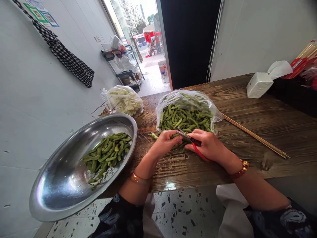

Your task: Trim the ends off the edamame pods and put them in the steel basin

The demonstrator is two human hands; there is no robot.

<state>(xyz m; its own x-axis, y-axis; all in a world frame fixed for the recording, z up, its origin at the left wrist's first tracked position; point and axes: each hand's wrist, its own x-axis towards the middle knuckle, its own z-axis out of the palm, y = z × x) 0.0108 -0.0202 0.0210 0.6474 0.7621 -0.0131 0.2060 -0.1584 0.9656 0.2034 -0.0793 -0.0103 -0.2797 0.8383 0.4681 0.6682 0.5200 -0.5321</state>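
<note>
My right hand (209, 144) is closed around red-handled scissors (199, 152), with the blades pointing left toward my other hand. My left hand (166, 142) pinches a green edamame pod (174, 135) near the blade tips; the fingers partly hide it. Just beyond both hands, a clear plastic bag (209, 103) lies open toward me, full of edamame pods (180, 117). A few loose pods lie on the table under and beside my hands. To the left, a large metal bowl (59, 185) holds a heap of pods (107, 152) on its right side.
Thin wooden skewers (255, 136) lie on the wooden table (237, 162) at right. Behind the bowl sits a bag of pale, cauliflower-like pieces (123, 100). A tissue pack (259, 85) stands at the back right. A cart (123, 67) is by the doorway.
</note>
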